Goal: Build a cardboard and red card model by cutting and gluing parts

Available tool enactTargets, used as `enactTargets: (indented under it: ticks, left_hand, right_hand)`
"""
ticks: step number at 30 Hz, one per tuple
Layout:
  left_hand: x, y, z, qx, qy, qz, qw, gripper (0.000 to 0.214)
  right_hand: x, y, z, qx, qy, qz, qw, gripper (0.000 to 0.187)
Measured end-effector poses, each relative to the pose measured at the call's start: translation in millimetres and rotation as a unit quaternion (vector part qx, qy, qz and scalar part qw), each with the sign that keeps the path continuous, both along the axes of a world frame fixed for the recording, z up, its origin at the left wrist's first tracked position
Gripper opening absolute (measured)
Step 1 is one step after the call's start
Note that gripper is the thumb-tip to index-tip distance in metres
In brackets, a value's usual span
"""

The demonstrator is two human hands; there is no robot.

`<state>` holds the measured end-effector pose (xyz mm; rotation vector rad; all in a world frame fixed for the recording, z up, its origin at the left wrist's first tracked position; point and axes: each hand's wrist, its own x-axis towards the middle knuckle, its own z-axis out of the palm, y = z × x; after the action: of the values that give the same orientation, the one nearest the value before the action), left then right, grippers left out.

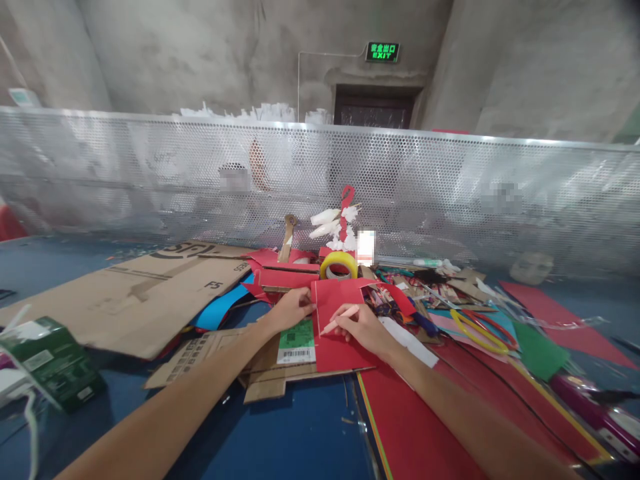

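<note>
A red sheet of paper [334, 347] lies on flattened cardboard in the middle of the blue table. My left hand [293, 308] rests on the sheet's left edge, fingers curled and pressing it down. My right hand [361, 325] pinches a pink pencil [339, 320], whose tip touches the red sheet. A green label with a barcode [297, 341] sits on the cardboard just below my left hand.
A yellow tape roll [339, 264] stands behind the sheet amid red paper scraps. Large cardboard [120, 297] lies left, a green box [55, 363] at far left. Yellow and red rings [479, 330], coloured sheets and craft clutter fill the right. A perforated metal screen [450, 193] bounds the back.
</note>
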<state>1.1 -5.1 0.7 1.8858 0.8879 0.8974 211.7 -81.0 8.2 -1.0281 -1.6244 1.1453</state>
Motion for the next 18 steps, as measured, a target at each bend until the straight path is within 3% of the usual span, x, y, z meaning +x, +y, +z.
enactTargets:
  ticks: [18]
  left_hand:
    - [0.6,-0.9,0.8,-0.026,-0.008,0.004,1.000,0.025]
  right_hand:
    - [2.2,0.6,-2.6,-0.003,-0.010,0.014,1.000,0.014]
